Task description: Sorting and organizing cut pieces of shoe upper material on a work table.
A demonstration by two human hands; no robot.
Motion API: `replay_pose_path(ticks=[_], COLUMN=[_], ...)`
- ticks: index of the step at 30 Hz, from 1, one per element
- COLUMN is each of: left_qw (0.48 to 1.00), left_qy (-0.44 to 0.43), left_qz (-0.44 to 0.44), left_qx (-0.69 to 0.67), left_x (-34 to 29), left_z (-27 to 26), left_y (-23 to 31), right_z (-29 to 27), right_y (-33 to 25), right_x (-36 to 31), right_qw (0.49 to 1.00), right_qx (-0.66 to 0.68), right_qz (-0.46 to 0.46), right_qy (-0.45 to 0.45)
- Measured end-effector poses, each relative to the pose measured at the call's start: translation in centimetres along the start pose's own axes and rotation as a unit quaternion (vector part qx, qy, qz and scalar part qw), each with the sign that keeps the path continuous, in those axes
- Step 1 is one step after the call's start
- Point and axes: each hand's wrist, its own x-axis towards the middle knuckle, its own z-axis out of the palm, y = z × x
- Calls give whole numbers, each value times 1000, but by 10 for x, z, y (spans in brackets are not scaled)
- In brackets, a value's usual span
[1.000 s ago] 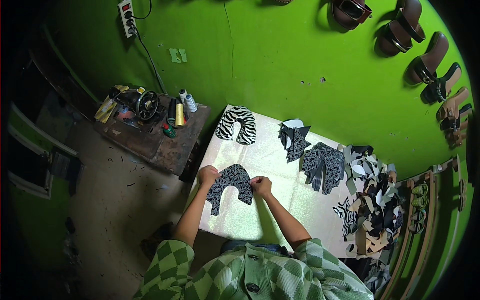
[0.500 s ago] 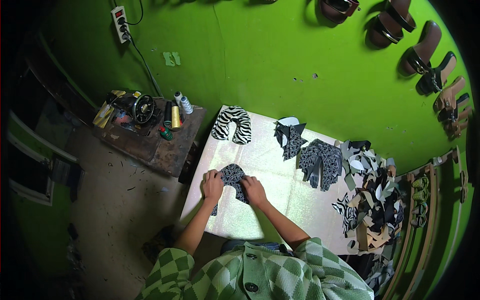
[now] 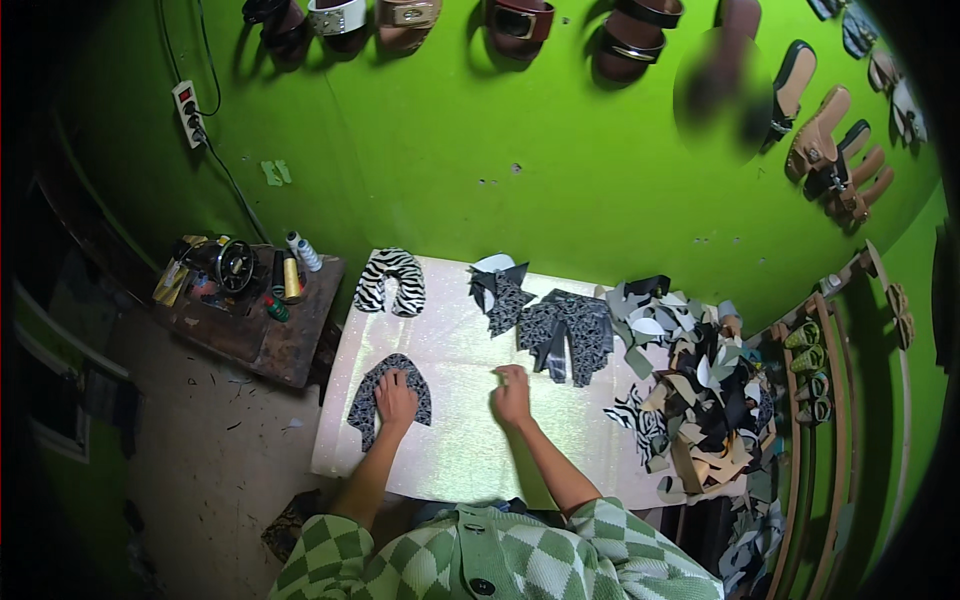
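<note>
On the pale shiny table (image 3: pixel 460 440), a dark grey U-shaped cut piece with a light web pattern (image 3: pixel 414 385) lies at the left front. My left hand (image 3: pixel 396 400) rests on it, fingers stretched forward over its curved top and partly covering its middle. To its right, my right hand (image 3: pixel 512 395) hovers above or touches the table, holding nothing that I can see, thumb and index finger apart. Just beyond it lie several similar patterned pieces (image 3: pixel 590 325) in a loose stack. Zebra-striped U-shaped pieces (image 3: pixel 372 285) lie at the far left corner.
Dark and white offcuts (image 3: pixel 505 300) sit at the table's back edge. A large scrap heap (image 3: pixel 700 390) covers the right end. A sewing machine (image 3: pixel 232 268) and thread spools (image 3: pixel 291 280) stand on a wooden table at left. Sandals (image 3: pixel 820 130) hang on the green wall.
My right hand has let go of the patterned piece and moved right, towards the stack. My left hand has shifted onto the piece's top. The view has turned right and up.
</note>
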Motion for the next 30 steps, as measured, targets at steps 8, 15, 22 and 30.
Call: replay_pose_path(ticks=[8, 15, 22, 30], left_qw=[986, 915, 900, 924], left_qy=[-85, -156, -172, -61], left_qz=[15, -66, -101, -131], left_qx=[-146, -365, -389, -354], left_x=[17, 58, 92, 88], left_z=[60, 114, 134, 131], left_y=[105, 163, 180, 201], right_z=[-108, -135, -151, -132], right_y=[91, 118, 116, 125], right_x=[-3, 22, 58, 84], right_qw=[957, 964, 983, 949], right_qx=[-141, -102, -111, -235], right_qz=[205, 212, 78, 210], right_qy=[151, 119, 123, 24])
